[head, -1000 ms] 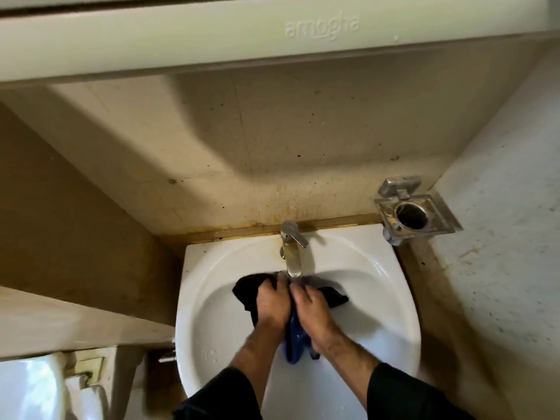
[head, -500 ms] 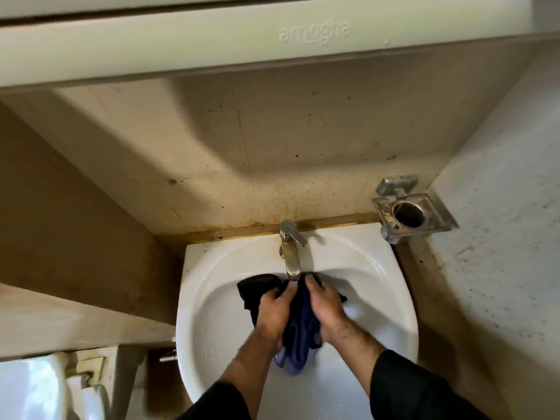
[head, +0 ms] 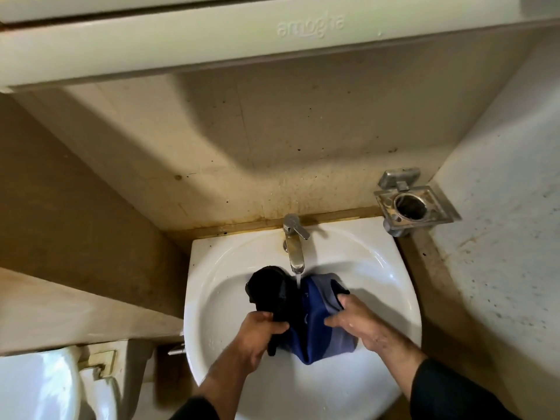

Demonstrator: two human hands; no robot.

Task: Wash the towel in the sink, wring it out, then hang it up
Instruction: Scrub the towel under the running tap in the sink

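Both hands, left hand and right hand, grip bunched towel under tap, centre frame. Soaked, limp, heavy; best held at opposite ends.

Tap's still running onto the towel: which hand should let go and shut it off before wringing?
Probably the right hand: the tap lever points toward its side. Both hands hold the towel, and the left hand has the fuller grip to keep it.

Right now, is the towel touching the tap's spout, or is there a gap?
Apart. The head view shows the spout tip above the towel, with a short stream of water falling across the gap onto the cloth.
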